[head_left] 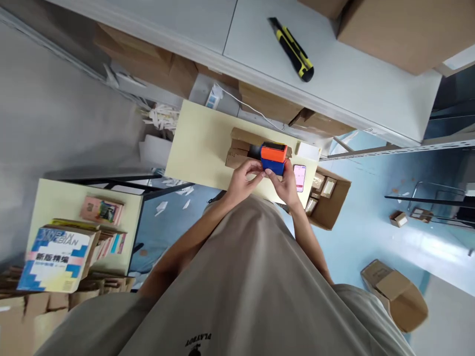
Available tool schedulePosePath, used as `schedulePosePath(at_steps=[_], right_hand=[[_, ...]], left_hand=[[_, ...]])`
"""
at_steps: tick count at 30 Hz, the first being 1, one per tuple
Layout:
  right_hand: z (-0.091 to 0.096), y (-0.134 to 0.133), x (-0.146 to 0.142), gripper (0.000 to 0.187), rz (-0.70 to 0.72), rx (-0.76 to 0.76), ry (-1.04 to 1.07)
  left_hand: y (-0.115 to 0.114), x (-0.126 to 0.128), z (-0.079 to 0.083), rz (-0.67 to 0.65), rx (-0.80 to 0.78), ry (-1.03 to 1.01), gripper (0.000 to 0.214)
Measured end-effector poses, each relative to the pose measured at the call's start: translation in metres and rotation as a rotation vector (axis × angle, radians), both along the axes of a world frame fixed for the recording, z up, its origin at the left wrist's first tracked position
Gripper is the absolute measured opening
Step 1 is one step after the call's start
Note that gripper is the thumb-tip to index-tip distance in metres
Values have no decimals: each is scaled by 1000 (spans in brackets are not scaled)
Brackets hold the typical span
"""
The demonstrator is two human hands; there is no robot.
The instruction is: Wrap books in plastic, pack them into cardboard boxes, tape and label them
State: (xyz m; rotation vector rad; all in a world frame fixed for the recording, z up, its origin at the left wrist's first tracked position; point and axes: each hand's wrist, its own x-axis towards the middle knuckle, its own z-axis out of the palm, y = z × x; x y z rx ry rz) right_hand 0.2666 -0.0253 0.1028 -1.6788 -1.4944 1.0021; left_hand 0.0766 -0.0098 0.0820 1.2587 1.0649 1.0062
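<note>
An orange-and-blue boxy thing [273, 158] with a black top is held over the pale yellow table [202, 143]; its exact kind is unclear. My right hand [285, 184] wraps its right side, thumb on the blue front. My left hand [243, 182] is curled at its lower left, thumb and fingertips meeting its edge. Behind it lies a brown cardboard piece [237, 154], with a dark rounded part between them that I cannot make out. A phone [299, 177] with a lit pinkish screen lies just right of my right hand.
A yellow-black utility knife [292, 49] rests on the grey shelf [252, 34] above the table. A white box [308, 151] sits at the table's right end. An open carton [330, 202] with small packs stands below it. Books [55, 259] are stacked at left.
</note>
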Motion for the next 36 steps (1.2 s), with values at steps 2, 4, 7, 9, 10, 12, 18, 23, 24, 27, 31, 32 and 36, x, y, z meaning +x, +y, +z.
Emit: schedulePosePath(at_steps=[2, 4, 7, 9, 10, 12, 18, 23, 24, 27, 31, 32, 36], right_hand=[[-1, -2, -13, 79, 10, -14, 5], [-1, -3, -25, 78, 9, -10, 17], [-2, -3, -42, 78, 6, -5, 21], [-3, -1, -49, 77, 17, -15, -18], [-3, 1, -52, 76, 27, -21, -54], [-2, 3, -54, 75, 52, -37, -141], [7, -2, -61, 75, 118, -60, -320], [13, -8, -70, 69, 120, -8, -432], [15, -9, -72, 69, 117, 11, -456], [22, -9, -78, 64, 117, 32, -514], [30, -11, -88, 59, 150, 1, -568], [31, -11, -90, 59, 157, -10, -586], [34, -13, -99, 55, 183, -60, -649]], left_hand=[[-3, -13, 1, 16, 3, 4, 48], [-4, -23, 2, 22, 22, 12, 49], [-2, -37, 3, 3, 38, 33, 49], [3, -48, 5, -29, 39, 48, 48], [6, -55, 6, -43, 46, 58, 47], [13, -70, 12, -25, 77, 96, 48], [45, -120, 35, 62, 333, 315, 61], [60, -138, 35, -53, 509, 383, 43], [61, -140, 33, -66, 526, 388, 40], [60, -146, 31, -97, 547, 396, 34], [60, -159, 32, -125, 541, 404, 33], [61, -163, 32, -129, 542, 400, 32], [69, -173, 25, -160, 529, 374, 32]])
